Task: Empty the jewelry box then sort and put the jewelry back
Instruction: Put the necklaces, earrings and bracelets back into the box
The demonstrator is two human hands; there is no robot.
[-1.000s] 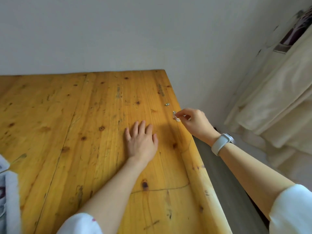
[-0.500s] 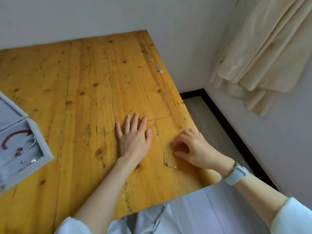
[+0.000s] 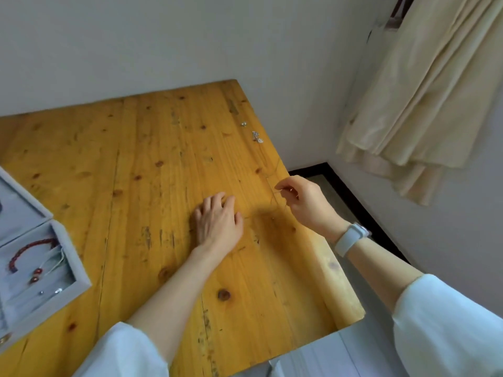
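Note:
My right hand point(image 3: 302, 202) hovers just above the wooden table's point(image 3: 152, 186) right edge and pinches a thin silver piece of jewelry point(image 3: 276, 192), too fine to identify. My left hand point(image 3: 217, 223) rests palm-down on the table beside it, fingers slightly bent, holding nothing I can see. The grey jewelry box point(image 3: 79, 270) lies open at the left edge. Inside it are a red bead bracelet point(image 3: 30, 251), red bead pieces point(image 3: 35, 276) and small silver studs point(image 3: 40, 292). Two small silver pieces point(image 3: 255, 136) lie near the far right edge.
The table stands in a corner against a white wall. A cream curtain point(image 3: 424, 99) hangs at the right, above a strip of floor with a dark skirting. The box's raised lid point(image 3: 16, 205) is at the far left.
My right hand set a silver piece down at the far right edge, came back to a thin piece near the front, and has now lifted it. The left hand stayed on the table.

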